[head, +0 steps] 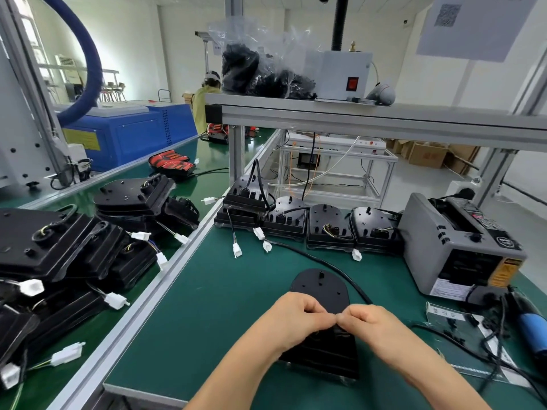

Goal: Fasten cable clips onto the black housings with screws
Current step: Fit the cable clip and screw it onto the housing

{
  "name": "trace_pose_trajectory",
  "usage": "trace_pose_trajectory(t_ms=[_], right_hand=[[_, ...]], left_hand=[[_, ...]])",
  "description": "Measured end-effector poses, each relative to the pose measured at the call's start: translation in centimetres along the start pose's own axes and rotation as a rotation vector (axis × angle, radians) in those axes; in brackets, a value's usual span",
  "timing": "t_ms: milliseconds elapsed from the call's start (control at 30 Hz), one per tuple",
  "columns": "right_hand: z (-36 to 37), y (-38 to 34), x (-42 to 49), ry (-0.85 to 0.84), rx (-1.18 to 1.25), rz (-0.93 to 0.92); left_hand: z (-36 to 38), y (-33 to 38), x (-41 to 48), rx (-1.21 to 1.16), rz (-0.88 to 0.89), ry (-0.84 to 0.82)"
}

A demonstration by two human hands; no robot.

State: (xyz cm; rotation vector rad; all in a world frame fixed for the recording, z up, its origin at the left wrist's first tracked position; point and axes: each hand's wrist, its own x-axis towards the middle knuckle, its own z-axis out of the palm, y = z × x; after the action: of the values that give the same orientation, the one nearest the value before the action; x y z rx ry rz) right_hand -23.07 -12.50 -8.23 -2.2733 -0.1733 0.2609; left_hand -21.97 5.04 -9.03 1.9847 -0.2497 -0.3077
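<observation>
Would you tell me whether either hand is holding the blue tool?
No, the blue tool lies at the right, while the left hand and right hand meet over the housing.

Setting: factory assembly line. Evidence: long green-matted tabletop (pixel 207 306) edged in silver aluminium-profile framing (pixel 355 119); identical black plastic housings with white wire connectors (pixel 44 247) piled in batches at left and rowed at back; grey boxy tape-dispensing machine (pixel 455 244); blue sheet-metal machine cabinet (pixel 133 134); brown cardboard cartons (pixel 426 155) on floor; second person in yellow top (pixel 204 108) at a farther station
</observation>
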Motion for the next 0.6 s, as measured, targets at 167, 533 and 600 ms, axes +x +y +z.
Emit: trace_pose_trajectory(t_ms=[167, 533, 600], right_hand=[[0.5, 0.3, 0.1, 0.044, 0.043, -0.032], [1.3, 2.4, -2.3, 0.265, 0.073, -0.068], [0.1, 3.9, -3.0, 0.395, 0.115, -0.036]], left_hand=[[0.2, 0.2, 0.0, -0.022, 0.012, 0.006], [1.3, 0.0, -0.4, -0.072, 0.005, 0.107], [1.5, -0.2, -0.4, -0.067, 0.002, 0.119]])
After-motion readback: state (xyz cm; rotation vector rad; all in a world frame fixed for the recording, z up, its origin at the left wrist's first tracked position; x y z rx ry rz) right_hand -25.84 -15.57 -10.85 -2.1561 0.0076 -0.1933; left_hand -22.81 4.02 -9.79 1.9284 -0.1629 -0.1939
